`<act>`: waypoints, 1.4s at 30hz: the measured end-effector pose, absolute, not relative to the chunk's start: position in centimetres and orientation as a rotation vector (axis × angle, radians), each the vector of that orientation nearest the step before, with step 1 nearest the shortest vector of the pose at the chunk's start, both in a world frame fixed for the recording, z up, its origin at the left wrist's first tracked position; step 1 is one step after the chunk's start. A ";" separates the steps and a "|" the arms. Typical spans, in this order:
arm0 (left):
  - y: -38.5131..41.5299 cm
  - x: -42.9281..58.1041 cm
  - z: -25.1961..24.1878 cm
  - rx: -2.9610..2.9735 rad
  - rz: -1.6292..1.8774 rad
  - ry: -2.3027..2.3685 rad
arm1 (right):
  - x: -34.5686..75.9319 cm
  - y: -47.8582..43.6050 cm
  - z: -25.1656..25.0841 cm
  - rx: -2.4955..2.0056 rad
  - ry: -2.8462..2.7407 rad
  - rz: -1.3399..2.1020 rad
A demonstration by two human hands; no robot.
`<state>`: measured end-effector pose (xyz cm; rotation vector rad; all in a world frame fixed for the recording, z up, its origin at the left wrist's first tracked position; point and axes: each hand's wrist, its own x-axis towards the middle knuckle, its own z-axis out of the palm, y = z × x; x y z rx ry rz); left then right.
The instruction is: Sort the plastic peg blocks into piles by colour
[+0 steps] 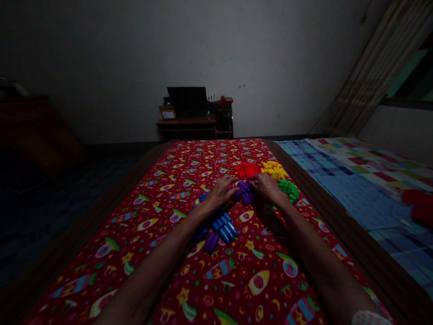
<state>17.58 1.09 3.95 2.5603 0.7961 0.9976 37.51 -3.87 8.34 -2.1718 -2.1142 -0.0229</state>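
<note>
A small pile of purple toy blocks [244, 193] lies between my two hands on the red patterned cloth [162, 271]. My left hand [221, 192] reaches in from the left, its thumb and forefinger apart beside the pile. From the right comes my right hand [269, 187], its bent fingertips closed at the pile's edge on a purple block [251, 184]. Blue blocks [225, 225] lie under and beside my left wrist, partly hidden by the forearm. One purple piece [211, 242] sits apart, next to the blue ones.
Beyond my hands are a red pile [246, 169] and a yellow pile [274, 170] of pieces. Green pieces [288, 190] lie right of my right wrist. A low desk [186, 122] with a dark screen [187, 101] stands at the wall. Patterned bedding [338, 180] spreads to the right.
</note>
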 end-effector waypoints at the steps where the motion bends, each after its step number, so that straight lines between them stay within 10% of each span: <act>1: 1.0 17.2 4.1 2.561 1.008 0.811 | 37.6 -3.8 8.2 -2.166 -2.109 -0.015; 28: -3.7 4.8 6.5 2.538 0.536 1.192 | 36.3 -7.3 8.4 -1.844 -2.298 -0.061; 42: -6.4 6.2 6.7 2.580 0.083 1.025 | 27.9 -15.5 4.0 -0.974 -2.654 0.001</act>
